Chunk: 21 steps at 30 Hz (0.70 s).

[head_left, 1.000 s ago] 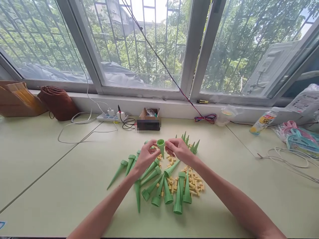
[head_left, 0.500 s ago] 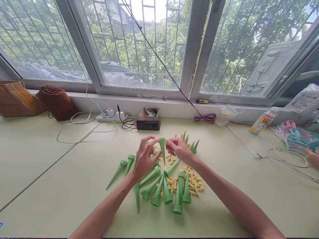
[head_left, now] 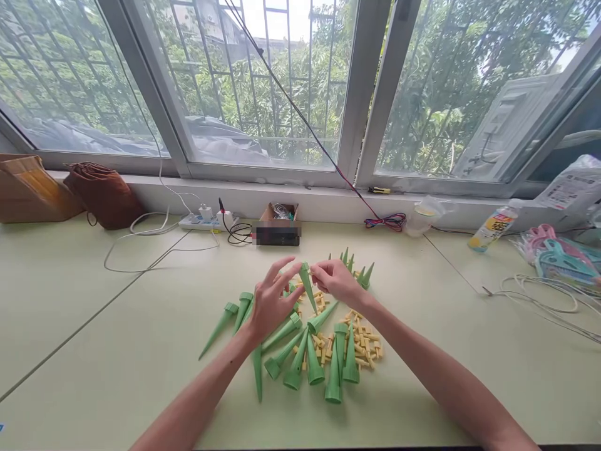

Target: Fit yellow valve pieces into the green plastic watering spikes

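My left hand [head_left: 275,299] holds a hollow green plastic watering spike [head_left: 307,287] between index finger and thumb, above the pile. The spike hangs tip down, slightly tilted, with its wide collar at the top. My right hand [head_left: 334,280] is closed in a pinch at the collar's right side, on what looks like a small yellow valve [head_left: 310,270], mostly hidden by the fingers. Below, more green spikes [head_left: 295,369] lie fanned out toward me. Among them is a heap of yellow T-shaped valves [head_left: 367,343].
Several green spikes [head_left: 367,275] stand tip up behind my right hand. A small open box [head_left: 280,213], a power strip [head_left: 190,222] with cables and a brown bag [head_left: 106,195] line the window side. At right are a bottle [head_left: 495,227] and a coiled cable [head_left: 539,294].
The held spike has tilted, its tip swinging to the right. Both hands stay nearly in place. Another person's hand at the right edge has left the view.
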### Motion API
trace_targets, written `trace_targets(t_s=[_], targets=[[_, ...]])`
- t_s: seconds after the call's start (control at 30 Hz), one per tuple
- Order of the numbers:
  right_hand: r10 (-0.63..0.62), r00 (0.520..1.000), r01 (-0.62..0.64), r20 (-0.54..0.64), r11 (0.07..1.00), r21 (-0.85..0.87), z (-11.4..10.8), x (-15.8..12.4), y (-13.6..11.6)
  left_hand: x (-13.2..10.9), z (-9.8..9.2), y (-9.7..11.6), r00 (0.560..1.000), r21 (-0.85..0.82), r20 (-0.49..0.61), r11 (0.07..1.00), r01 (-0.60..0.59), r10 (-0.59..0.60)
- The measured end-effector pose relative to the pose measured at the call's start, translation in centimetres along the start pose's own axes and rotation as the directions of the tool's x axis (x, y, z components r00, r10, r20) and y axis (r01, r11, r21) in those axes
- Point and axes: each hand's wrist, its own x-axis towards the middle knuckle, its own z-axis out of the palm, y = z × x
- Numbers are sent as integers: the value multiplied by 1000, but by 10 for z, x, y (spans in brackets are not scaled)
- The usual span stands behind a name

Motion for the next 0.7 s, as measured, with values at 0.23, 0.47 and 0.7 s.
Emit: trace_targets(t_s=[0.23, 0.47, 0.7], targets=[[-25, 999, 28, 26, 991, -129, -2, -2, -5, 3, 0, -1, 996, -146, 12, 986, 86, -85], [-48, 995, 66, 83, 971, -228, -3, -5, -8, 8, 1, 3, 934, -369, 179, 859, 355, -309], [-62, 993, 86, 98, 961, -261, -1, -6, -5, 4, 8, 1, 762, -557, 479, 521, 647, -435]])
